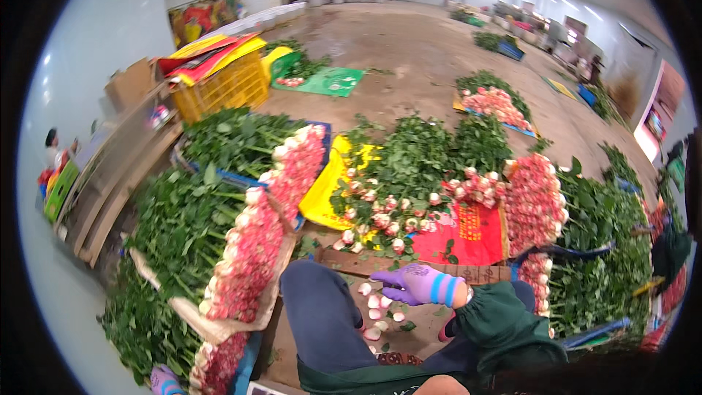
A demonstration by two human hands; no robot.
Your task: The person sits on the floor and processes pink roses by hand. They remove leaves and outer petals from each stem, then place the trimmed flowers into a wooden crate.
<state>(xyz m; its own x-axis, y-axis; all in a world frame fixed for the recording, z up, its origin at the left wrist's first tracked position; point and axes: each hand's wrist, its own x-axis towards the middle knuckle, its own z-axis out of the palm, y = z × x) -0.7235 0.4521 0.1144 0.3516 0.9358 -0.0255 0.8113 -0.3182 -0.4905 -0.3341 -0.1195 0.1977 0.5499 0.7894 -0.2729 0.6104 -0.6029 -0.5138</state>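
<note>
My right hand point(419, 286), in a purple glove with blue bands at the cuff, hovers over my lap by a wooden board point(362, 264) with marks along it. Its fingers point left, somewhat apart, with nothing in them. Down at the lower left edge, my left hand point(165, 381) in a matching glove is beside the leaves of a stacked rose bundle point(218, 365); its fingers are partly hidden. Loose pink-and-white roses point(384, 219) with leafy stems point(419, 145) lie ahead, over yellow point(323, 197) and red point(466, 236) plastic sheets.
Stacked roses point(249, 263) line my left, and more point(535, 203) line my right. Fallen petals point(374, 314) dot the floor between my legs. A yellow crate point(219, 90) and wooden bench point(118, 186) stand at left. Further rose piles point(496, 105) lie across the concrete floor point(384, 49).
</note>
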